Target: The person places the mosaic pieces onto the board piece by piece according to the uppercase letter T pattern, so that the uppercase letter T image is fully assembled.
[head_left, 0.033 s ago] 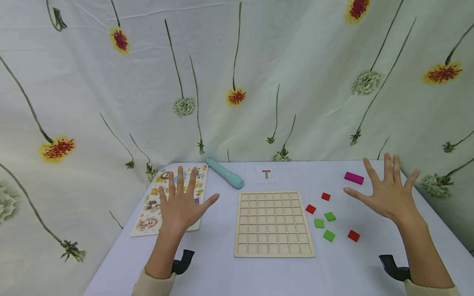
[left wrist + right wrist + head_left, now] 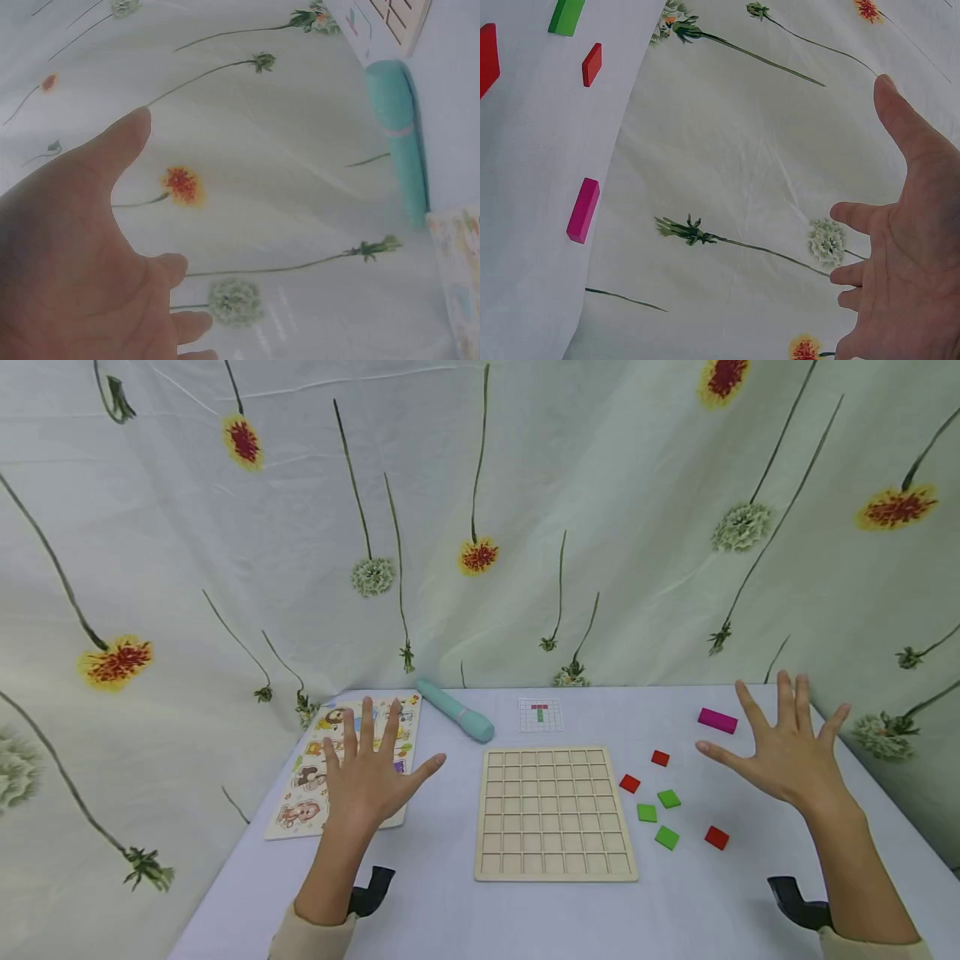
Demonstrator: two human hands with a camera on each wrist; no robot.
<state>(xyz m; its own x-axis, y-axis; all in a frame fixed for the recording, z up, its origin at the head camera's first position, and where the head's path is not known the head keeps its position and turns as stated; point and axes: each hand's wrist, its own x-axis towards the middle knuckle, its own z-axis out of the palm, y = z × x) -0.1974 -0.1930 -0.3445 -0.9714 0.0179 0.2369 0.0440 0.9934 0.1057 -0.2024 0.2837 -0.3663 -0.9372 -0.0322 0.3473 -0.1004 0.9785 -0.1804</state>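
My left hand (image 2: 369,783) is held up with its fingers spread, in front of a picture board (image 2: 296,793) printed with cartoon figures. It holds nothing. On the right, my right hand (image 2: 798,764) is likewise raised, fingers apart and nothing in its grasp. A wooden grid board (image 2: 555,814) lies between the hands, its cells bare. Beside its right edge are three green square tiles (image 2: 647,812) and three red square tiles (image 2: 717,837). Nearest the right hand is a magenta block (image 2: 717,720). Both palms show in the wrist views, touching nothing.
Behind the grid board lies a small card (image 2: 540,715) with a red and green T pattern on a grid. A teal microphone-shaped object (image 2: 456,710) lies beside the picture board. Flower-printed cloth (image 2: 637,527) hangs behind the white table (image 2: 450,910).
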